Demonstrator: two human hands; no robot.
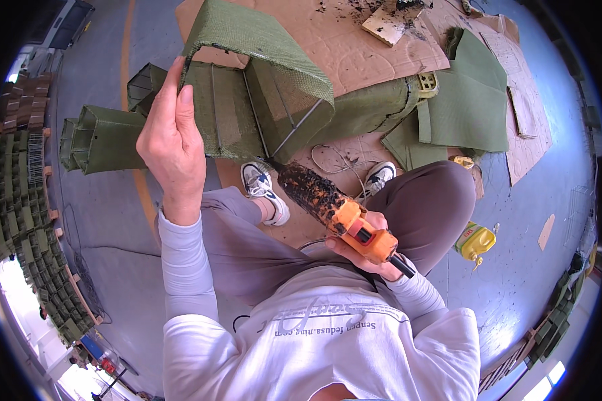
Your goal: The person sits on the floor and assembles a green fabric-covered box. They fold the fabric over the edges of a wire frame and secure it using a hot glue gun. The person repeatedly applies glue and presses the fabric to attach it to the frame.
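My left hand [174, 137] grips the left edge of an open green mesh fabric box [267, 33], thumb and fingers on its rim. Thin metal rods show inside the box, which is tilted with its open side toward me. In my right hand [364, 250] is an orange corded hot-cutting tool [354, 227], its front crusted with black residue. The tool's dark tip lies close to the box's lower edge; whether they touch I cannot tell.
Brown cardboard [374, 60] lies under the work, with a blackened wooden block [384, 27] at the back. Green fabric pieces [468, 100] lie to the right, near a yellow jug [476, 240]. More green boxes [107, 137] stand left; stacks [20, 194] line the far left.
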